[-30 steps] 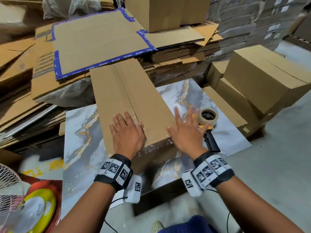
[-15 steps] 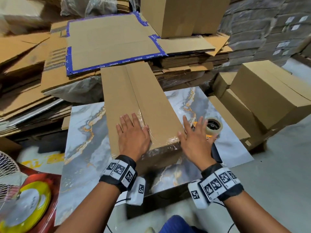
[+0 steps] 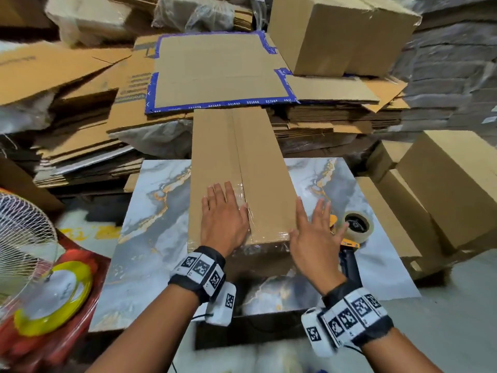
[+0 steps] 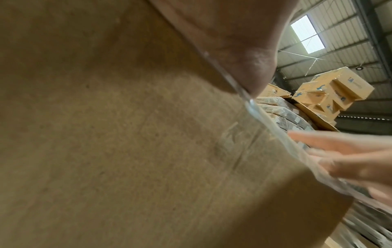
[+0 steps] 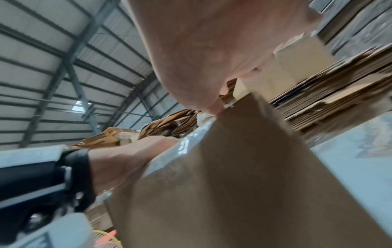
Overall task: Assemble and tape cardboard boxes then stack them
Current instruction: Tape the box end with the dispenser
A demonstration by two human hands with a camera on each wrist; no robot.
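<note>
A long brown cardboard box (image 3: pixel 252 162) lies on a marble-patterned board (image 3: pixel 150 238), its top flaps closed, with clear tape (image 3: pixel 243 200) along the near part of the centre seam and over the near edge. My left hand (image 3: pixel 223 214) lies flat on the box top, fingers straight, left of the seam. My right hand (image 3: pixel 314 232) is spread open at the box's near right corner, its thumb against the edge. The near wall of the box (image 4: pixel 127 151) fills the left wrist view. A tape dispenser (image 3: pixel 355 230) with a clear roll lies on the board just right of my right hand.
Stacks of flat cardboard (image 3: pixel 215 74) rise behind the box, with a made-up box (image 3: pixel 341 36) on top. More assembled boxes (image 3: pixel 446 189) stand at the right on the floor. A fan (image 3: pixel 24 227) and a yellow disc (image 3: pixel 53 297) sit at the left.
My right hand has come in from the right, from over the tape dispenser to the box's near right corner. My left hand stays flat on the top.
</note>
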